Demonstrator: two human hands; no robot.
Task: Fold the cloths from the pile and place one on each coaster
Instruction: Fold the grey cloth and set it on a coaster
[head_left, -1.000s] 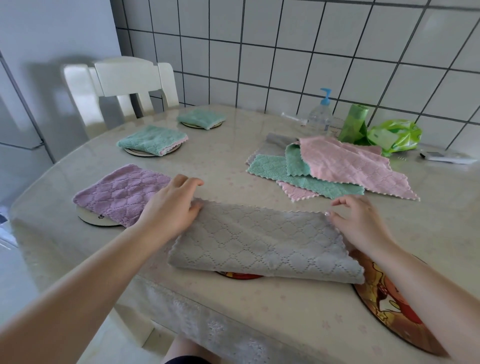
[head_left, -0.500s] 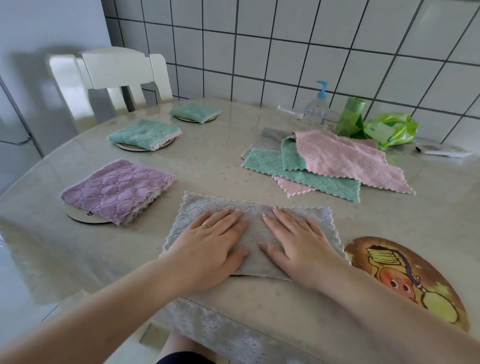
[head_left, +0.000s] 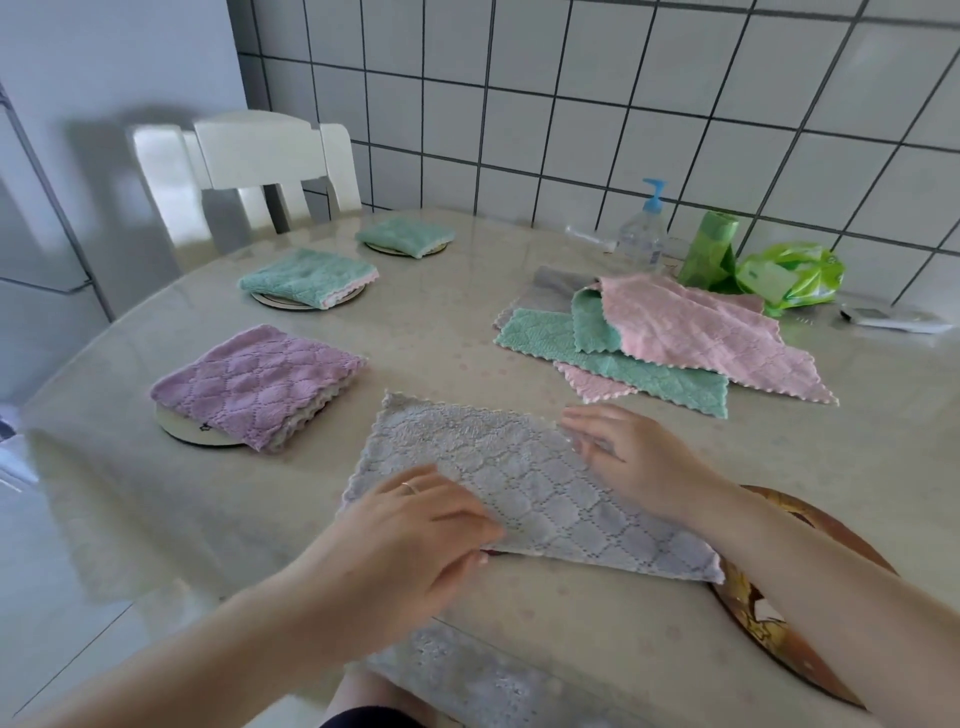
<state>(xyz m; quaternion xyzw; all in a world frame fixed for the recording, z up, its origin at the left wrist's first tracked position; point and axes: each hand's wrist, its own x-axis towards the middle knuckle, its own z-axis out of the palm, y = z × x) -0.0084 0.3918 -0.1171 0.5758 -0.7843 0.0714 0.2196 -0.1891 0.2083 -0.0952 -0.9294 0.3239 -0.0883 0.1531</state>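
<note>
A grey cloth (head_left: 519, 483), folded in half, lies flat near the table's front edge. A sliver of a red coaster (head_left: 491, 552) shows under its near edge. My left hand (head_left: 410, 530) rests on the cloth's near-left part, fingertips curled over the near edge. My right hand (head_left: 628, 462) lies flat on its far-right part, fingers spread at the far edge. The pile of pink, green and grey cloths (head_left: 670, 332) sits behind. A folded purple cloth (head_left: 260, 382) covers a white coaster (head_left: 192, 436); two folded green cloths (head_left: 306, 275) (head_left: 405, 234) cover others.
A round mat with a cartoon print (head_left: 774, 629) lies under my right forearm at the table's edge. A pump bottle (head_left: 641, 234), green roll (head_left: 709, 249), green bag (head_left: 789, 273) and remote (head_left: 893, 318) stand by the tiled wall. A white chair (head_left: 260, 161) is at the far left.
Both hands first held the cloth's ends, then pressed flat side by side on its middle. Now the left hand has slid to the near edge and the right to the far edge.
</note>
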